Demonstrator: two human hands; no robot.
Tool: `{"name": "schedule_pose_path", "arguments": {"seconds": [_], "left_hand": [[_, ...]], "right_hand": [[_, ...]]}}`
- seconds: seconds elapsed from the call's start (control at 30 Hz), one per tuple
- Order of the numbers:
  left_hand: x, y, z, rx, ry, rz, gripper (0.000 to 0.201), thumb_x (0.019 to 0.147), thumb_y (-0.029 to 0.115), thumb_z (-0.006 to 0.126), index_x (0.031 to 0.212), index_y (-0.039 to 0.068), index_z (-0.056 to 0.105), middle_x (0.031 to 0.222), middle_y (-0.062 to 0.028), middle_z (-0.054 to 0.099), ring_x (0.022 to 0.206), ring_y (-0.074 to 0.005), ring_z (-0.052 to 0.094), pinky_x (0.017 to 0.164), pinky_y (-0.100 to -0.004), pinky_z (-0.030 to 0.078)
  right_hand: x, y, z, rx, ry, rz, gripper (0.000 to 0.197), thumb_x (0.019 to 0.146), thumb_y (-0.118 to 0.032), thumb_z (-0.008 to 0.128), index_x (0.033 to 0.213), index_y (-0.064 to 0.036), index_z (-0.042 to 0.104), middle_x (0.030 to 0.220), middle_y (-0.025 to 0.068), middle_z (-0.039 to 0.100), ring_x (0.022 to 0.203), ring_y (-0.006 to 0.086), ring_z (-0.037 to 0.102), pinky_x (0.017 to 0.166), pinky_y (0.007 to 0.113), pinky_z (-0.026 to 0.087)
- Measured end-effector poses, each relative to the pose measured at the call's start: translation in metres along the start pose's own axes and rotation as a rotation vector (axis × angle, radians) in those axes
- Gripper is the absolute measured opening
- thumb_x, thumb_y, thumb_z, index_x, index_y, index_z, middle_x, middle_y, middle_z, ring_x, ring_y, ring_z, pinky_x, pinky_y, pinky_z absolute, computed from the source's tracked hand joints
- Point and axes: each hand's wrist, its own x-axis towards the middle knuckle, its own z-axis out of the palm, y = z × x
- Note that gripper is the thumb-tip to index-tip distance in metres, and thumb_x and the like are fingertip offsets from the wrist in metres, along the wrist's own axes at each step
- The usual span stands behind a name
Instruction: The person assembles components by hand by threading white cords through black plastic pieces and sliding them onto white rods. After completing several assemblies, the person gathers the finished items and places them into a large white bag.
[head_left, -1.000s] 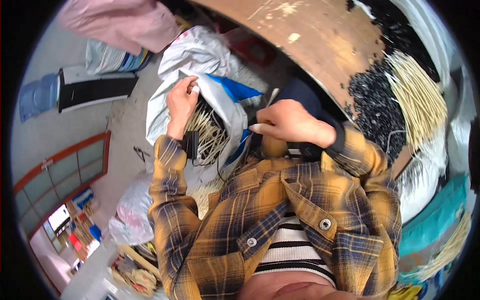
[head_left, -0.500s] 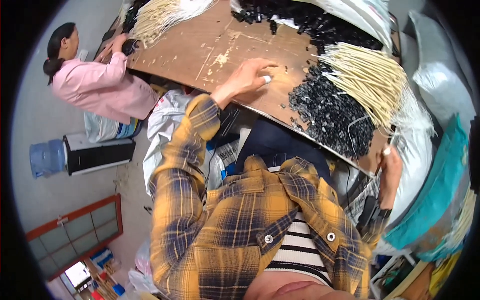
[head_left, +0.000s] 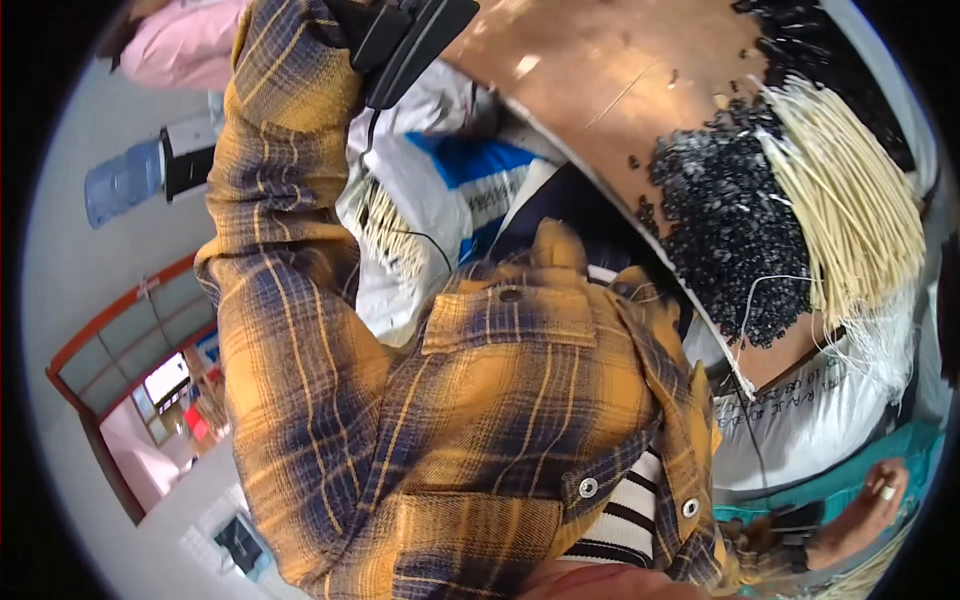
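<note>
- My right hand [head_left: 862, 518]: half-curled by teal plastic sack [head_left: 825, 478]; can't tell if it holds anything.
- My left hand: out of frame, grip unknown.
- Slim cream rods [head_left: 855, 200] lie beside glossy black bits [head_left: 730, 230].
- Step: probably side reach; next likely calls for finger pinch.

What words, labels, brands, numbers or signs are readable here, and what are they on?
White sack at lower right: black printed letters and numbers, tilted; I won't copy them out.
White sack with a blue patch: dark printing, too small and blurred to read.
I can make out no other text or signs.
</note>
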Motion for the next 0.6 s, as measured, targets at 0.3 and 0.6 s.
{"name": "schedule_pose_path", "arguments": {"seconds": [0.3, 0.6], "left_hand": [[0.095, -0.068, 0.049, -0.283, -0.092, 0.124, 0.039, 0.085, 0.015, 0.060, 0.121, 0.002, 0.060, 0.112, -0.0133, 0.064, 0.104, -0.0198, 0.059, 0.089, -0.0337, 0.047], [0.137, -0.124, 0.083, -0.417, -0.210, 0.008, 0.045, 0.086, 0.001, 0.041, 0.124, 0.008, 0.061, 0.123, -0.0018, 0.062, 0.113, -0.0111, 0.057, 0.090, -0.0266, 0.045]], "right_hand": [[-0.055, 0.044, -0.041, -0.141, 0.256, 0.215, 0.028, 0.095, -0.026, 0.051, 0.106, -0.0007, 0.059, 0.090, 0.0016, 0.053, 0.079, 0.0102, 0.047, 0.070, 0.023, 0.037], [-0.223, 0.071, -0.158, 0.016, 0.713, 0.575, 0.037, 0.095, -0.028, 0.058, 0.119, 0.0003, 0.059, 0.095, -0.0026, 0.057, 0.082, 0.0060, 0.052, 0.074, 0.021, 0.040]]}}
